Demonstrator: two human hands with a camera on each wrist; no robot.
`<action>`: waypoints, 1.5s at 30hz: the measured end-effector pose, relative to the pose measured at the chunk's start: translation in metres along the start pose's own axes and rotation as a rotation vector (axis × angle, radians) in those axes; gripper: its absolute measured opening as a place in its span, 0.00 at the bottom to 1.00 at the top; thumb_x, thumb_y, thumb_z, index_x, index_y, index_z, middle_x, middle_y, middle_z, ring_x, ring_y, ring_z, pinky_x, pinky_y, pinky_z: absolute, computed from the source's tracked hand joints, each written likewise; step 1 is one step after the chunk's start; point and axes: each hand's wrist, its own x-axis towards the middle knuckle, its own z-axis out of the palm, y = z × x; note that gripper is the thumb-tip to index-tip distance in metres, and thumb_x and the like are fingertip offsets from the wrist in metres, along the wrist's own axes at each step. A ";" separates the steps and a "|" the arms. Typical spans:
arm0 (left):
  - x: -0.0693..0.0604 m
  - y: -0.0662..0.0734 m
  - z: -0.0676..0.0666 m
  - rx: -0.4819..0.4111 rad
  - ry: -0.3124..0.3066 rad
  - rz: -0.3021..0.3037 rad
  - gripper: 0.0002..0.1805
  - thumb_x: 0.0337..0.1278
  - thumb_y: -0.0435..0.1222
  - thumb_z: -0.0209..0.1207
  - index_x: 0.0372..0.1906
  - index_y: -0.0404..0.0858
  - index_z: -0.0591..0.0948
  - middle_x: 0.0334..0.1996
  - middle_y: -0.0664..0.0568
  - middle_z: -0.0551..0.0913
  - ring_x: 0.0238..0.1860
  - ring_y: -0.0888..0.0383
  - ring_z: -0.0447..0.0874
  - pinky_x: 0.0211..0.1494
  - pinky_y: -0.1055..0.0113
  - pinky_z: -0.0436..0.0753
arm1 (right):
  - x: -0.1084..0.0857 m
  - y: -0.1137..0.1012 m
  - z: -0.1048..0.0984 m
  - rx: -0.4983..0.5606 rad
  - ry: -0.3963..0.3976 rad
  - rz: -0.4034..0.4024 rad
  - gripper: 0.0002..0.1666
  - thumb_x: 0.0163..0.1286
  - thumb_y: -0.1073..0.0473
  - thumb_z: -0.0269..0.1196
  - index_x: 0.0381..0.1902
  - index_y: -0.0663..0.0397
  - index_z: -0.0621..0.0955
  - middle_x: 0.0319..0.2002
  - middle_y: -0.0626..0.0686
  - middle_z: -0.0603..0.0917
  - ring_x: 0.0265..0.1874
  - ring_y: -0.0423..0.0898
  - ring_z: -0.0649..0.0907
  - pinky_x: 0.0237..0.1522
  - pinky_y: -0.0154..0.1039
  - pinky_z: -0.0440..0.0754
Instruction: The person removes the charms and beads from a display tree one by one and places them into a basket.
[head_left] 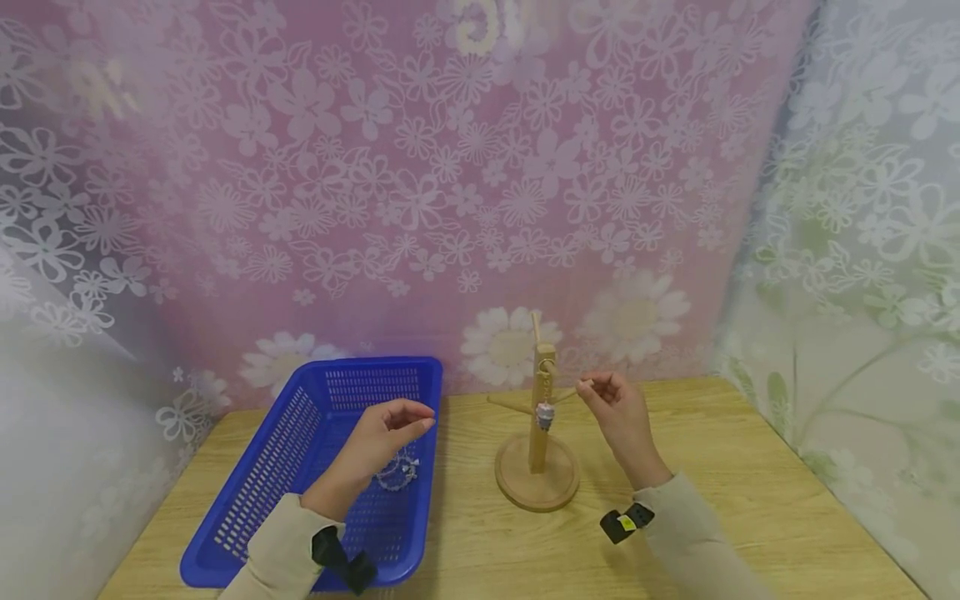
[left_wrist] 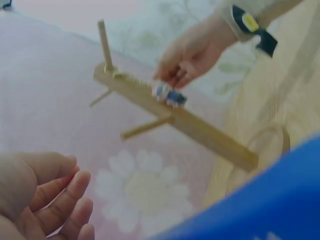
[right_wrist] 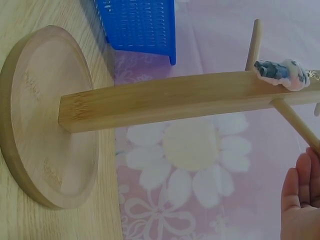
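A wooden stand (head_left: 538, 417) with several pegs and a round base rises from the table. From an upper peg, a keychain (head_left: 545, 414) with a small cupcake-like charm hangs on a gold chain against the post. My right hand (head_left: 621, 421) pinches the end of the right-hand peg (right_wrist: 299, 125) between thumb and fingertips. Over the blue basket (head_left: 429, 467) is my left hand (head_left: 382, 442), its fingers loosely curled around nothing. Below it in the basket lie beaded bracelets (head_left: 397, 473), partly hidden by that hand.
The basket stands left of the stand on a wood-grain table (head_left: 480, 533). A pink flowered backdrop (head_left: 465, 208) closes off the back, and a pale flowered sheet (head_left: 862, 333) hangs at the right.
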 end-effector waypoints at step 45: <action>0.007 -0.001 0.169 -0.367 0.270 0.017 0.19 0.53 0.34 0.64 0.51 0.36 0.75 0.49 0.46 0.76 0.44 0.53 0.72 0.40 0.69 0.75 | -0.022 -0.003 0.014 0.076 0.132 -0.040 0.12 0.64 0.63 0.63 0.41 0.68 0.77 0.32 0.45 0.79 0.31 0.36 0.79 0.36 0.27 0.77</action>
